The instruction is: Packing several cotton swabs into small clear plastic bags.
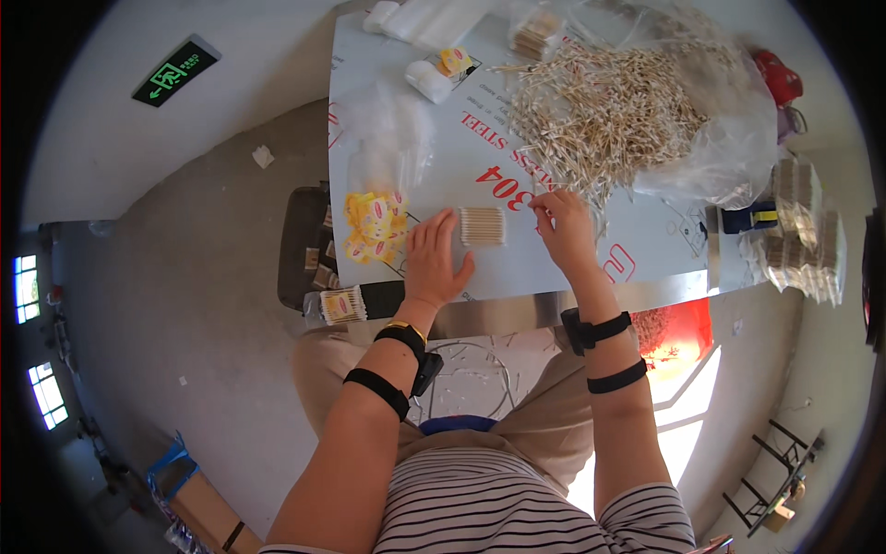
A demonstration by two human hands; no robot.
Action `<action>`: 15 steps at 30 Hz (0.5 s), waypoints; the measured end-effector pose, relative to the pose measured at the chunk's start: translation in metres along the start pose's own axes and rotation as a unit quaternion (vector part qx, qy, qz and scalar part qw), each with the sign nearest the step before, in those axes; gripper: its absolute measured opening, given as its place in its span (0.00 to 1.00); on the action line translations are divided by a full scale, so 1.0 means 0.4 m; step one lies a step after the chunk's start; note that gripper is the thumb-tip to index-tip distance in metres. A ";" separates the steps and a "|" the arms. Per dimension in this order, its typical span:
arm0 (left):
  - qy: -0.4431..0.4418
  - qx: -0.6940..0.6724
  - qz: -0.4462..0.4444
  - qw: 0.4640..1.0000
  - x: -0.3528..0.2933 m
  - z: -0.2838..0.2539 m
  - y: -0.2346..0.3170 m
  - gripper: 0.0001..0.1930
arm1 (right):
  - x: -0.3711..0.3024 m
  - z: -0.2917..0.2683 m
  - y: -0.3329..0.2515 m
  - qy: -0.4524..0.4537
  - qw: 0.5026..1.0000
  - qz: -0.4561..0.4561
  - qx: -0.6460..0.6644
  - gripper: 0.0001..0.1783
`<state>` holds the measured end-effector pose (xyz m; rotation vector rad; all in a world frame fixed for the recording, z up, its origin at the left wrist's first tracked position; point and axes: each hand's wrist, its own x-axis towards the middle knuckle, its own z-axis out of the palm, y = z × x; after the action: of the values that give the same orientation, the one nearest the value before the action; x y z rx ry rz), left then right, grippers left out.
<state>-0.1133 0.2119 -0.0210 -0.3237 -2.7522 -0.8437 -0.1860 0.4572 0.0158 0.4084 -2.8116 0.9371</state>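
- Row of swabs (483, 226): task piece, clock centre for all below; thin pale wooden sticks laid side by side, flat, near-rectangular, on desk (544, 268).
- Desk: flat, smooth blue-grey film with red and black print, shiny metal front edge.
- Left hand (434, 257): at 8 o'clock, just beside the row; contact unclear. Grip loosely open, fingers together, thumb spread wide, nothing visible held.
- Right hand (567, 231): at 3 o'clock, apart from the row. Grip narrowed, thumb and forefinger close together; cannot tell whether they meet or pinch a swab.
- Loose swab heap (609, 111): between 1 and 2 o'clock, tangled, spiky, white-tipped thin sticks; crumpled clear plastic bag (738, 129) along its right side.
- Yellow labels (374, 226): 9 o'clock, small slips in overlapping pile.
- Clear plastic sleeves (397, 129): between 10 and 11 o'clock, filmy, glossy.
- Filled pouch (343, 305): 8 o'clock, transparent, flat, sticks plus yellow label inside.
- Stacked bundles (812, 222): 3 o'clock, far off, blocky, plastic-wrapped.
- Red bag (688, 332): 4 o'clock, below desk edge, bright.
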 end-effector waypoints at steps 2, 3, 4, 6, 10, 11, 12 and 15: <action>-0.010 0.012 0.001 1.000 0.001 -0.005 0.004 0.35 | -0.017 0.003 -0.006 -0.016 1.000 -0.017 0.015 0.06; -0.021 0.025 0.001 0.999 0.003 -0.007 0.006 0.37 | -0.023 0.009 -0.014 -0.017 0.999 -0.031 0.024 0.08; -0.021 0.025 0.001 0.999 0.005 -0.007 0.009 0.37 | -0.025 0.016 -0.020 -0.018 0.998 -0.046 0.033 0.10; -0.037 0.041 -0.002 0.998 0.007 -0.005 0.013 0.38 | -0.021 0.025 -0.028 -0.017 0.998 -0.049 0.029 0.10; -0.031 0.034 -0.008 0.999 0.004 -0.002 0.009 0.37 | 0.003 0.051 -0.033 -0.019 0.998 -0.023 0.051 0.08; -0.023 0.024 -0.011 0.999 0.003 0.000 0.007 0.37 | 0.013 0.060 -0.033 -0.020 0.998 -0.023 0.052 0.08; -0.014 0.016 -0.013 1.000 0.002 0.000 0.003 0.36 | 0.030 0.070 -0.036 -0.030 0.998 -0.020 0.053 0.07; -0.005 0.004 -0.013 1.000 0.000 0.006 -0.001 0.34 | 0.076 0.095 -0.043 -0.064 0.997 -0.042 0.031 0.06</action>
<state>-0.1138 0.2130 -0.0233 -0.2919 -2.7746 -0.8383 -0.2118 0.4145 0.0021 0.6099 -2.8585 1.0163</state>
